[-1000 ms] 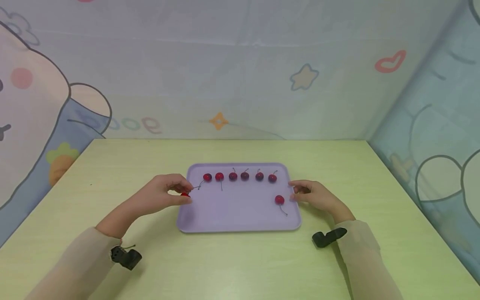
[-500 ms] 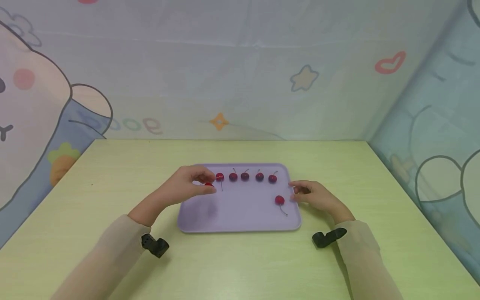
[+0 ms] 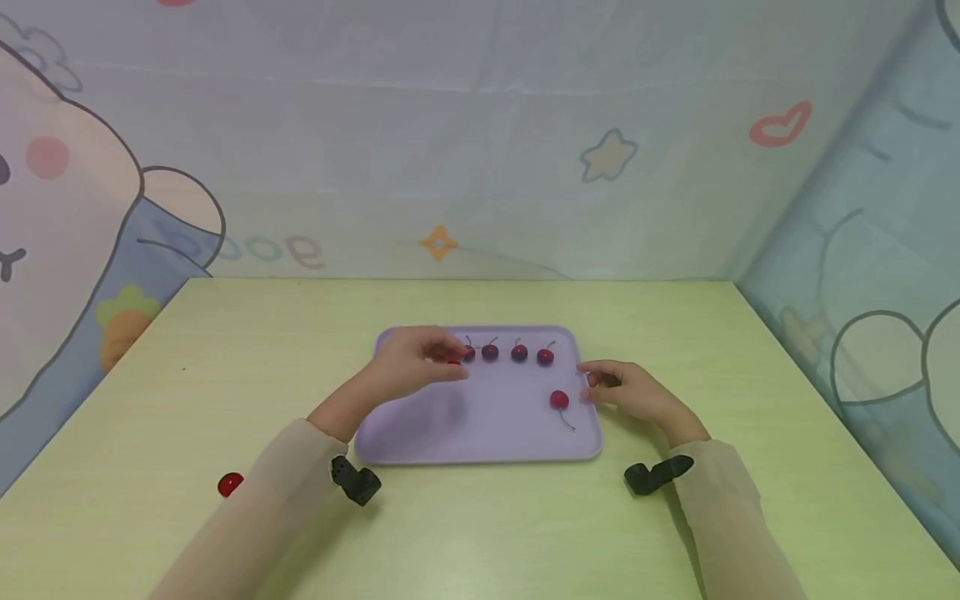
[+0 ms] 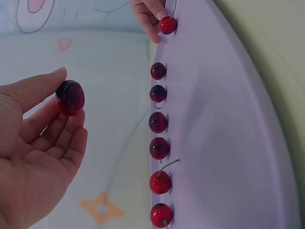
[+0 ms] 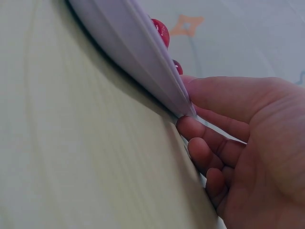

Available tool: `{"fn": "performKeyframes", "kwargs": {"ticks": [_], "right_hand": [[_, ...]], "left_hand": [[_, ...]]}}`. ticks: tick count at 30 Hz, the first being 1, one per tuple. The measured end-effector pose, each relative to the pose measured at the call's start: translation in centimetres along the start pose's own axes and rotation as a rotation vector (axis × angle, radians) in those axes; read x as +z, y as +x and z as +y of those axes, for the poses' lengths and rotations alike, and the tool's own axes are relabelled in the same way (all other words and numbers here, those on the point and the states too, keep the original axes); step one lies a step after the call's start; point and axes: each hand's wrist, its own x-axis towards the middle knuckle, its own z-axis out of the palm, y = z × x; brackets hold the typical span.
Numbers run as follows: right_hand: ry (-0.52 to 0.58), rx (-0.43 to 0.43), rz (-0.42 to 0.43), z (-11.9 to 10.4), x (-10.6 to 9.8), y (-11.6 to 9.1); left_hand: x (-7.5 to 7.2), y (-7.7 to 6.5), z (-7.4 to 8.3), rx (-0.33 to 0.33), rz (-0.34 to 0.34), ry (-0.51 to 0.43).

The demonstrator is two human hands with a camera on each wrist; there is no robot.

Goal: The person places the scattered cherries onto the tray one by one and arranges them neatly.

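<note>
My left hand (image 3: 420, 360) is over the back left of a lilac tray (image 3: 480, 455). Its thumb and fingers pinch a dark red cherry (image 4: 70, 98), raised off the tray. On the tray, several cherries (image 4: 158, 122) lie in a row along the far side; the hand hides the leftmost ones in the head view. A single bright red cherry (image 3: 558, 400) with its stem toward the front lies near the right side. My right hand (image 3: 633, 390) holds the tray's right rim, thumb above and fingertips at the edge, as the right wrist view shows.
Another red cherry (image 3: 230, 484) sits on the pale yellow table (image 3: 495, 533), partly covered by the left sleeve (image 3: 262, 508). Behind the table hangs a printed cloth backdrop (image 3: 480, 167). Each wrist carries a small black camera (image 3: 356, 481).
Carrying the cherry, my left hand has moved right from the tray's left edge to over the row. The cherry on the table has come into view. My right hand stays at the rim.
</note>
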Motion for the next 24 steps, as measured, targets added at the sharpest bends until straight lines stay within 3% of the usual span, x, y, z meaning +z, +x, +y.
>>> {"fn": "performKeyframes", "kwargs": {"ticks": [6,24], "right_hand": [[-0.011,-0.006,0.0,0.1,0.0,0.1],[0.002,-0.028,-0.003,-0.2,0.0,0.1]], "left_hand": [[1.7,1.2,-0.2,-0.027,-0.028,-0.04],[6.5,3.9,-0.4,-0.057,-0.05,-0.026]]}}
